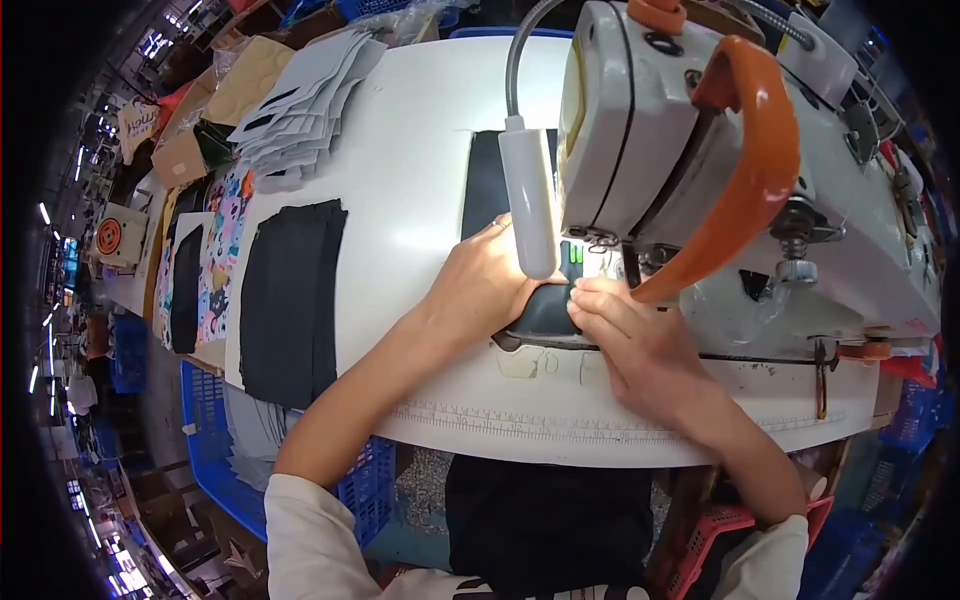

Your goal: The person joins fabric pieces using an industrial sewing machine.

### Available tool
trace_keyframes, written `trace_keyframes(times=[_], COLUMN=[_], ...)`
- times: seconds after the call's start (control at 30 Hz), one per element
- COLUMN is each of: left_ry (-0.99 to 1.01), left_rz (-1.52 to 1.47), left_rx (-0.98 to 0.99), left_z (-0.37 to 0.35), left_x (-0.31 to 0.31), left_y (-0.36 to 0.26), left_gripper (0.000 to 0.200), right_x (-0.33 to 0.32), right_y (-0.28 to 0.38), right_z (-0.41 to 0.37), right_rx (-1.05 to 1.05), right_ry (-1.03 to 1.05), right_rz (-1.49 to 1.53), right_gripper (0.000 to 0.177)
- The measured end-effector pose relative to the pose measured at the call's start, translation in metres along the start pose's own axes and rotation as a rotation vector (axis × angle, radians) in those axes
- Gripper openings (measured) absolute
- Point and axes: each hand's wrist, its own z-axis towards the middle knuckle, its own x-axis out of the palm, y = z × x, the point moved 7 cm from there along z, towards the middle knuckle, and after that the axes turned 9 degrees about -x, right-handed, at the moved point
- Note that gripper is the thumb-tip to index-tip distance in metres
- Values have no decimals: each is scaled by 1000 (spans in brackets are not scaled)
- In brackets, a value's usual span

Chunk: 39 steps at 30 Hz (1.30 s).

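Observation:
A black fabric piece (546,312) lies on the sewing machine's bed, its near end folded or curved at the table's front side. My left hand (485,280) presses and holds its left side, the thumb pointing toward the needle area; the lamp hides some of the fingers. On the right edge of the same piece, my right hand (630,325) is closed, fingertips pinched together close to my left thumb. The sewing machine head (625,130) stands just above, with an orange guard (765,170) on it. Another dark panel (482,180) shows beyond my left hand.
A white lamp (530,200) hangs in front of the needle area. To the left lie a stack of black pieces (292,300) and a pile of grey sheets (305,110). A printed ruler (520,422) runs along the front edge, with a blue basket (215,440) below left.

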Motion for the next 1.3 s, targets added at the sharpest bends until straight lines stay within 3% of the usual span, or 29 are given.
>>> trace_keyframes(times=[0.17, 0.27, 0.53, 0.67, 0.97, 1.3], left_ry=[0, -95, -128, -103, -57, -213], left_rz=[-61, -130, -55, -10, 11, -27], left_rx=[-103, 64, 132, 155, 82, 91], left_z=[-11, -38, -45, -45, -22, 1], left_x=[0, -6, 1, 2, 6, 8], left_y=[-8, -37, -35, -35, -13, 5], left_gripper=[29, 27, 46, 34, 40, 32], right_x=[3, 2, 6, 7, 7, 8], right_y=[-8, -4, 1, 1, -8, -8], right_z=[-4, -9, -15, -14, -6, -10], right_rx=[-5, 9, -11, -18, 139, 128], right_ry=[24, -13, -58, -28, -7, -50], right_rz=[18, -20, -119, -122, -150, -97], right_gripper=[37, 36, 37, 38, 45, 46])
